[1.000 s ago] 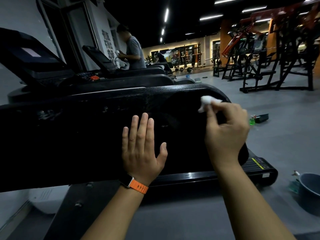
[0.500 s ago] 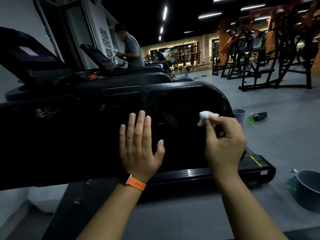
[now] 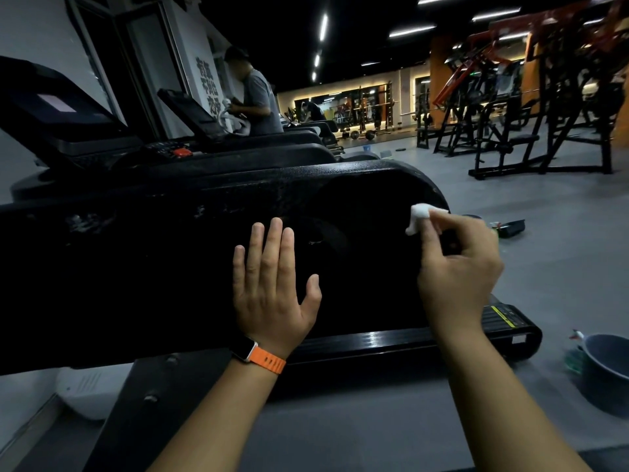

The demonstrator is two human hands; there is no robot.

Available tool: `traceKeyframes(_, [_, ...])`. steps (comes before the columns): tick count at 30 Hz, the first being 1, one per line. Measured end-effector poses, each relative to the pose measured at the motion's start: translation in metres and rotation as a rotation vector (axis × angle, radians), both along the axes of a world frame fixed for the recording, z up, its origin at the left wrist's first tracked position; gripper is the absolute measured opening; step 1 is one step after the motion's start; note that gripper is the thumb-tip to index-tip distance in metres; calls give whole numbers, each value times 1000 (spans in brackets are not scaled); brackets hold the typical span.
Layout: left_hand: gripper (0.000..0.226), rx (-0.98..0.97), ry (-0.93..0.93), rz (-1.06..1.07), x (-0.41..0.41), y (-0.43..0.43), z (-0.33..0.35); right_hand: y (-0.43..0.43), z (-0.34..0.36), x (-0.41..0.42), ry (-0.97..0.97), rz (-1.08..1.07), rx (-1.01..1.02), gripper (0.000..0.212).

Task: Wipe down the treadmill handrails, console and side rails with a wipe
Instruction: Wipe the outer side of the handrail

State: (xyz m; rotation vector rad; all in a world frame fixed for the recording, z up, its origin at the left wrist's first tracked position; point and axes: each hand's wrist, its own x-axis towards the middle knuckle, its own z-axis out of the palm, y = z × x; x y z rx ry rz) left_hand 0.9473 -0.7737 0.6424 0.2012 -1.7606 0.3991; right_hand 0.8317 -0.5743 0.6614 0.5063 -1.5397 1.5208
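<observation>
A wide black treadmill side panel fills the middle of the view, its rounded end at the right. My left hand lies flat on it with straight fingers and an orange watch strap at the wrist. My right hand pinches a small crumpled white wipe against the panel near its curved right edge. The treadmill's console with a faintly lit screen rises at the upper left. Below the panel runs the glossy black side rail.
A grey bucket stands on the floor at lower right. A green bottle and a dark tray lie beyond the panel's end. A person works at a farther treadmill. Weight machines fill the back right.
My right hand with the wipe dropped lower on the panel, then came back up toward the curved right edge. My left hand stayed flat on the panel.
</observation>
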Motion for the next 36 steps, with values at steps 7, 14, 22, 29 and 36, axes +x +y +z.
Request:
traceKeyframes(7, [65, 2, 0, 3, 0, 0, 0, -5, 29, -14, 29, -74, -41, 12])
traceKeyframes(14, [65, -5, 2, 3, -1, -1, 0, 10, 1, -18, -42, -77, -81, 9])
traceKeyframes(22, [64, -4, 1, 6, 0, 0, -1, 11, -11, -12, -29, -58, -63, 4])
traceKeyframes(29, [64, -3, -3, 8, 0, -1, -2, 5, -8, -4, 22, -66, 24, 4])
traceKeyframes(36, [64, -2, 1, 4, -1, 0, -1, -1, -31, 12, 35, -29, 143, 7])
